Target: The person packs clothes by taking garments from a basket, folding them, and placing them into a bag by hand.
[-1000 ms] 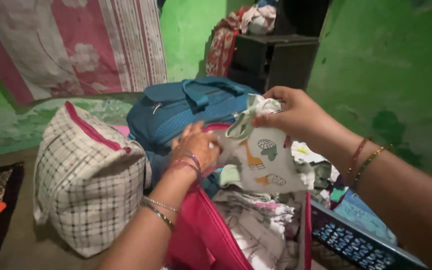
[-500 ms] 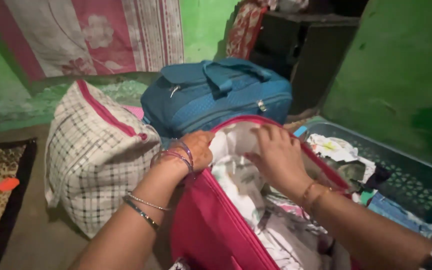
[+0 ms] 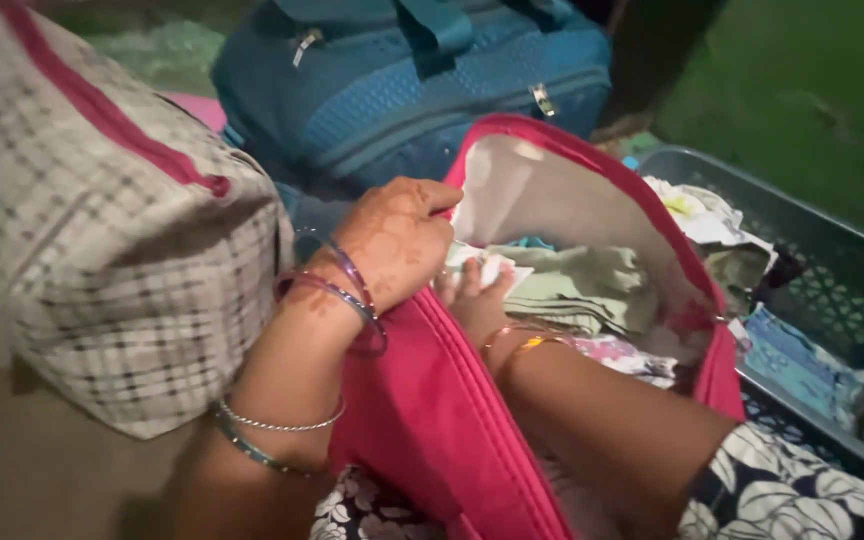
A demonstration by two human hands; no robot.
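Pink bag (image 3: 432, 400): open, centre foreground, between checked bag (image 3: 102, 230) and dark plastic basket (image 3: 832, 270); blue duffel (image 3: 402, 90) behind.
Left hand (image 3: 397, 240): forearm angled up from lower left, wrist bent, fingers curled over the pink bag's near rim, gripping it.
Right hand (image 3: 477, 300): plunged into the bag, wrist bent downward, fingers on a white cloth (image 3: 487, 268); whether they clasp it cannot be told.
Green folded garment (image 3: 582, 285): inside bag, just beside right hand.

matt pink cloth bag (image 3: 432, 400), soft folded green cloth (image 3: 582, 285), perforated grey plastic basket (image 3: 822, 270)
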